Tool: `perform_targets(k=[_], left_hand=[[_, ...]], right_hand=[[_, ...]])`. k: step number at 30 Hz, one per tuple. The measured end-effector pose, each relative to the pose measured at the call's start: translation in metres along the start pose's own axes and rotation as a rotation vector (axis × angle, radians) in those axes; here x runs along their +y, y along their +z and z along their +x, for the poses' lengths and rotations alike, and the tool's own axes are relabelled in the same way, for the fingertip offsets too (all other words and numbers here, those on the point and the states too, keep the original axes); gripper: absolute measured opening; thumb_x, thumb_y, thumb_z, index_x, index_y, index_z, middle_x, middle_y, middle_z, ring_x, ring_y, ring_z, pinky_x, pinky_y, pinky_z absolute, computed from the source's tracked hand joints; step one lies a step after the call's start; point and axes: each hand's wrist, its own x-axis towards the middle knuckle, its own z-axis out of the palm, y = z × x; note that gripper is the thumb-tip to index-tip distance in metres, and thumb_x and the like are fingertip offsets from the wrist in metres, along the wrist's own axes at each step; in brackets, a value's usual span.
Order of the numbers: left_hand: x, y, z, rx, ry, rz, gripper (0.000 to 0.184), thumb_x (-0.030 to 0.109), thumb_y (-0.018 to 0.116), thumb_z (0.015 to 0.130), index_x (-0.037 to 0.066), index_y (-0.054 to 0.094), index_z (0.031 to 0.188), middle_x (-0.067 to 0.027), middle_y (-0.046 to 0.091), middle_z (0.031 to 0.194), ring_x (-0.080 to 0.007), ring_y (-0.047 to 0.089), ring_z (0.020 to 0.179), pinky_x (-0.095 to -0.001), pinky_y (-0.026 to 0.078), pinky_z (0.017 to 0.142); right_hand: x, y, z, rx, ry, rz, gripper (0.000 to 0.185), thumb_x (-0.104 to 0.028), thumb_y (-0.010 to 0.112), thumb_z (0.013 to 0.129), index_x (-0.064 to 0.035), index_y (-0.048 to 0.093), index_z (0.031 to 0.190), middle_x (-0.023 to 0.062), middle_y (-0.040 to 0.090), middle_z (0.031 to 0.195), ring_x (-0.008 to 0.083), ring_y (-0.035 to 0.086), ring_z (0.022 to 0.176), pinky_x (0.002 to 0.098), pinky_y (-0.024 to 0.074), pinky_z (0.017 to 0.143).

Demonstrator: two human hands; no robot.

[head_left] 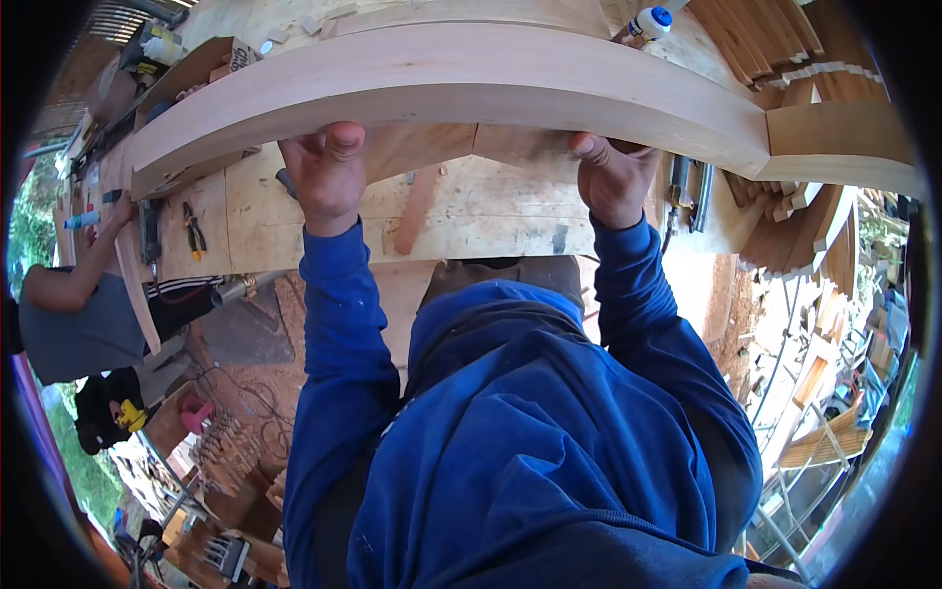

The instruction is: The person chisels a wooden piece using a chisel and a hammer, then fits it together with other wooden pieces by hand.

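A long, pale wooden board [432, 74] spans the view above the workbench, bowed in the wide lens. My left hand [329, 177] grips its near edge left of the middle, thumb on the near face and fingers hidden beneath. Farther right, my right hand [616, 177] holds the same edge in a like way. Under the board, more wood pieces [417, 152] lie on the workbench [265, 216]. A narrow wooden strip [419, 208] rests between my hands. At the board's right end, another wooden piece [844, 133] meets it; whether they are joined I cannot tell.
A glue bottle [643, 26] stands behind the board. Pliers [194, 232] lie on the bench's left side, near a co-worker [78, 314] holding a thin wood strip. Stacked wood slats [800, 231] sit at right. A cardboard box [201, 69] is at the back left.
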Motion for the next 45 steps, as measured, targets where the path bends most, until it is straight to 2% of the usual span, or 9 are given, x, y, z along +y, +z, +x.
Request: perform_targets(k=[14, 20, 26, 28, 29, 37, 41, 44, 45], left_hand=[[-0.004, -0.003, 0.006, -0.015, -0.012, 0.012, 0.07, 0.026, 0.082, 0.079, 0.003, 0.046, 0.135, -0.0042, 0.062, 0.118, -0.0153, 0.057, 0.107, -0.0289, 0.041, 0.092], [-0.007, -0.008, 0.006, -0.033, 0.038, 0.067, 0.063, 0.028, 0.076, 0.084, 0.001, 0.049, 0.134, -0.0089, 0.057, 0.13, -0.0223, 0.053, 0.12, -0.0374, 0.038, 0.106], [-0.004, 0.002, 0.01, -0.023, 0.011, -0.002, 0.063, 0.022, 0.081, 0.08, 0.002, 0.05, 0.131, -0.0031, 0.064, 0.113, -0.0148, 0.057, 0.105, -0.0298, 0.039, 0.096], [-0.004, 0.001, 0.009, -0.03, 0.029, 0.028, 0.062, 0.023, 0.08, 0.081, 0.003, 0.05, 0.131, -0.0015, 0.064, 0.109, -0.0121, 0.057, 0.099, -0.0266, 0.041, 0.09], [-0.003, 0.001, 0.01, -0.027, 0.033, 0.035, 0.062, 0.023, 0.08, 0.081, 0.003, 0.05, 0.131, -0.0015, 0.064, 0.109, -0.0121, 0.057, 0.099, -0.0266, 0.041, 0.09], [0.001, 0.012, 0.022, -0.091, 0.01, 0.01, 0.042, 0.024, 0.08, 0.082, 0.005, 0.061, 0.114, 0.0008, 0.065, 0.099, -0.0095, 0.057, 0.09, -0.025, 0.042, 0.082], [-0.009, 0.001, 0.026, -0.121, 0.032, 0.012, 0.038, 0.022, 0.079, 0.083, 0.005, 0.062, 0.111, 0.0018, 0.065, 0.098, -0.0094, 0.057, 0.09, -0.025, 0.043, 0.082], [-0.023, -0.019, 0.029, -0.102, 0.046, 0.066, 0.045, 0.03, 0.078, 0.083, 0.003, 0.062, 0.115, -0.0021, 0.065, 0.109, -0.0138, 0.056, 0.103, -0.0307, 0.039, 0.097], [-0.03, -0.028, 0.029, -0.11, 0.027, 0.081, 0.044, 0.03, 0.078, 0.083, 0.003, 0.063, 0.115, -0.0015, 0.065, 0.108, -0.0134, 0.056, 0.102, -0.0303, 0.039, 0.096]], right_hand=[[-0.001, -0.007, 0.005, -0.084, 0.061, -0.003, 0.046, 0.004, 0.084, 0.069, 0.0028, 0.065, 0.11, 0.0113, 0.07, 0.102, 0.0206, 0.067, 0.097, 0.0331, 0.0524, 0.09], [0.0, -0.008, 0.005, -0.103, 0.051, -0.059, 0.042, 0.009, 0.08, 0.07, -0.0003, 0.065, 0.108, 0.0078, 0.069, 0.095, 0.0186, 0.066, 0.089, 0.0292, 0.0533, 0.082], [0.002, -0.01, 0.006, -0.119, 0.07, 0.004, 0.039, 0.004, 0.083, 0.07, 0.0015, 0.067, 0.107, 0.0113, 0.072, 0.101, 0.0198, 0.068, 0.096, 0.0328, 0.0536, 0.087], [0.0, -0.006, 0.007, -0.121, 0.017, -0.061, 0.04, 0.007, 0.081, 0.07, -0.0012, 0.065, 0.106, 0.0065, 0.068, 0.089, 0.014, 0.064, 0.074, 0.0235, 0.0498, 0.062], [-0.001, -0.005, 0.007, -0.126, 0.02, -0.055, 0.04, 0.007, 0.081, 0.07, -0.0012, 0.065, 0.106, 0.0065, 0.068, 0.089, 0.014, 0.064, 0.074, 0.0235, 0.0498, 0.062], [0.001, -0.006, 0.012, -0.136, 0.037, -0.028, 0.042, 0.006, 0.078, 0.074, -0.0007, 0.063, 0.113, 0.0065, 0.068, 0.106, 0.0186, 0.062, 0.102, 0.0312, 0.0449, 0.094], [0.0, -0.005, 0.014, -0.16, 0.04, -0.063, 0.046, 0.006, 0.078, 0.074, -0.0007, 0.061, 0.116, 0.0061, 0.067, 0.107, 0.0191, 0.061, 0.103, 0.0324, 0.0443, 0.095], [-0.011, -0.003, 0.008, -0.181, 0.04, -0.153, 0.052, -0.002, 0.08, 0.074, -0.0001, 0.058, 0.121, 0.0088, 0.064, 0.115, 0.022, 0.059, 0.109, 0.0351, 0.042, 0.099], [-0.02, -0.001, -0.003, -0.138, 0.023, -0.41, 0.056, -0.007, 0.081, 0.073, 0.0003, 0.056, 0.123, 0.0115, 0.061, 0.12, 0.0237, 0.056, 0.114, 0.0363, 0.0405, 0.101]])
